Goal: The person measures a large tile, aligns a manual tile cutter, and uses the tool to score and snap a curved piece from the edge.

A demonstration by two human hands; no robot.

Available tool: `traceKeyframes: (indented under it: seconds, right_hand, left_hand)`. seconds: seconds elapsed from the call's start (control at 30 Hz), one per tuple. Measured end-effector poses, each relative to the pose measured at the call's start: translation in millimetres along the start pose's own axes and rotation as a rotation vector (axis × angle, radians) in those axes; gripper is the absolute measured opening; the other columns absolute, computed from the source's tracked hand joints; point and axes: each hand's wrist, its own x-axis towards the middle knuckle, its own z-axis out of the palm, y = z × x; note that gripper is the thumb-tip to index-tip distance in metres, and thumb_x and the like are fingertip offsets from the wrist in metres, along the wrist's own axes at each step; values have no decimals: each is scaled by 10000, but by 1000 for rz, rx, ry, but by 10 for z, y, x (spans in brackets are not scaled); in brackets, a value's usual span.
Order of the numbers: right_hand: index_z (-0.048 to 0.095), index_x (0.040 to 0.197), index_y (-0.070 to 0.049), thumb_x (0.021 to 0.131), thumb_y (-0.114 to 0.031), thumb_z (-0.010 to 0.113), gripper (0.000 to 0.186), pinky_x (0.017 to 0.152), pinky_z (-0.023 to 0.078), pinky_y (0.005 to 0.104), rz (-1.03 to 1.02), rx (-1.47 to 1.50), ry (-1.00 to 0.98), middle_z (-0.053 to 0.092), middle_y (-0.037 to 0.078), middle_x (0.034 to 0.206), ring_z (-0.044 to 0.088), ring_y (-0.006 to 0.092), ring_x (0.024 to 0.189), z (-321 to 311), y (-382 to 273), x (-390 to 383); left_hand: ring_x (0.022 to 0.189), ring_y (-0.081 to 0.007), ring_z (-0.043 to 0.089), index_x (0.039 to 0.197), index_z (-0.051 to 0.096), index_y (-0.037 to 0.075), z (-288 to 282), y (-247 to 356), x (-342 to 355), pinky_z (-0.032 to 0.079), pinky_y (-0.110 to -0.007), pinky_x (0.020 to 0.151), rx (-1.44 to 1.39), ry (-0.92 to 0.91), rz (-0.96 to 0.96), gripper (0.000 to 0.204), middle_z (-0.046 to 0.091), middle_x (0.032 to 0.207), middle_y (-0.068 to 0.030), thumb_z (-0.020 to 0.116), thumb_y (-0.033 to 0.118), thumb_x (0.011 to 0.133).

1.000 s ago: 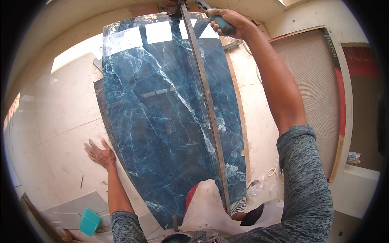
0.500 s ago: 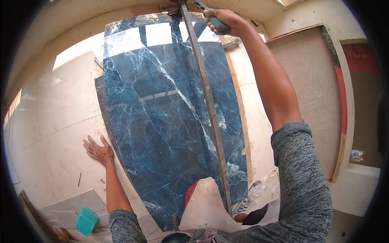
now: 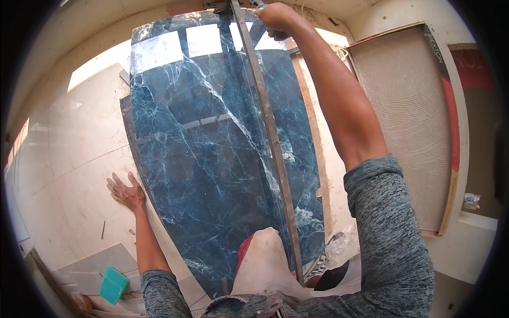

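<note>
A large glossy blue slab (image 3: 201,164) with white veins lies on the floor before me. Along its right part runs a long metal straightedge bar (image 3: 273,135). At the far end, beside the bar, my right hand (image 3: 277,20) is wrapped round the dark teal body of what looks like an angle grinder (image 3: 278,36); its head is mostly hidden by the hand. My left hand (image 3: 127,193) rests palm down on the pale floor, left of the slab, fingers spread and nothing held. One of my knees (image 3: 265,249) is on the near part of the slab, left of the bar.
A tile with a ridged back (image 3: 400,127) leans at the right. Lower left are a teal plastic box (image 3: 113,284) and grey tile pieces (image 3: 95,265). Crumpled clear plastic (image 3: 343,245) lies right of my knee. A dark fitting (image 3: 220,7) sits at the bar's far end.
My right hand with the tool has moved left and farther away, toward the bar's far end; the wrist has turned. The left hand stays on the floor. The view has shifted slightly.
</note>
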Motion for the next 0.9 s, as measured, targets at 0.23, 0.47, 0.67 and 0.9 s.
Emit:
traceKeyframes:
  seconds: [0.23, 0.47, 0.67, 0.9]
  right_hand:
    - [725, 869, -20, 677, -9, 754, 195, 704, 568, 436, 125, 120, 40, 716, 210, 881, 712, 346, 839, 67, -38, -85]
    - [731, 840, 21, 887, -302, 535, 381, 629, 572, 373, 589, 993, 121, 710, 153, 777, 704, 240, 667, -21, -230, -221]
    - [746, 860, 8, 930, -369, 528, 441, 712, 566, 370, 672, 1018, 101, 710, 156, 760, 705, 249, 663, 51, -209, -233]
    - [728, 933, 25, 948, -401, 532, 469, 594, 561, 361, 677, 1052, 101, 696, 150, 732, 695, 236, 640, -28, -208, -223]
  left_hand:
    - [1502, -347, 174, 1528, 351, 86, 44, 18, -7, 118, -494, 1224, -17, 12, 1, 749, 254, 1604, -192, 434, 589, 978]
    - [1498, -348, 181, 1524, 353, 77, 20, -18, 20, 125, -496, 1221, 4, 18, 7, 753, 249, 1602, -199, 427, 593, 980]
    - [1499, -342, 178, 1524, 348, 72, 20, 52, -37, 123, -495, 1221, -2, 9, 18, 756, 251, 1600, -196, 422, 594, 982]
    - [1509, -328, 153, 1526, 344, 74, 7, 8, 22, 114, -489, 1225, 20, -26, -6, 755, 230, 1612, -183, 414, 594, 984]
